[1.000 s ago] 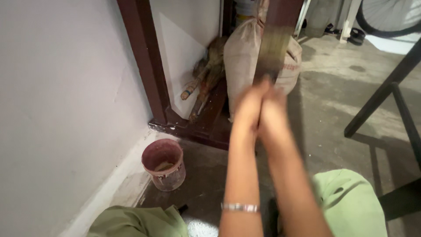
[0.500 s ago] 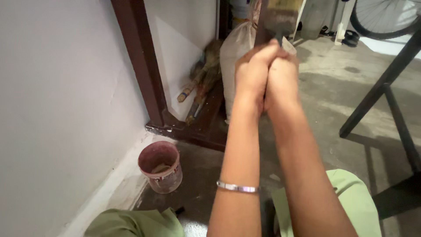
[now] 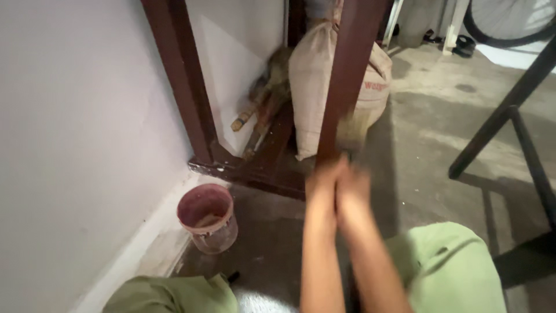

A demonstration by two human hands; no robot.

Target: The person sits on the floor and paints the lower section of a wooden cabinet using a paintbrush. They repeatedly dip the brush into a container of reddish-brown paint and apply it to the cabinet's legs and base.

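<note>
1. A bare grey concrete floor [image 3: 440, 127] meets a pale painted wall [image 3: 75, 127] on the left, with a dark brown wooden door frame [image 3: 179, 81] standing in the corner.
2. The left hand [image 3: 321, 188] and the right hand [image 3: 352, 194] are pressed together, both blurred, fingers closed around something between the palms.
3. A blurred yellowish brush head [image 3: 350, 130] shows just above the hands, against a dark brown upright wooden post [image 3: 347, 75]; its handle is hidden inside the grip.
4. A tied beige woven sack [image 3: 313, 87] leans behind the post.
5. Straw brooms [image 3: 263, 110] lie against the wall beside the sack.
6. A small stained reddish plastic bucket [image 3: 207, 217] stands by the wall, well left of the hands.
7. Light green trousered knees [image 3: 452, 266] frame the bottom edge.
</note>
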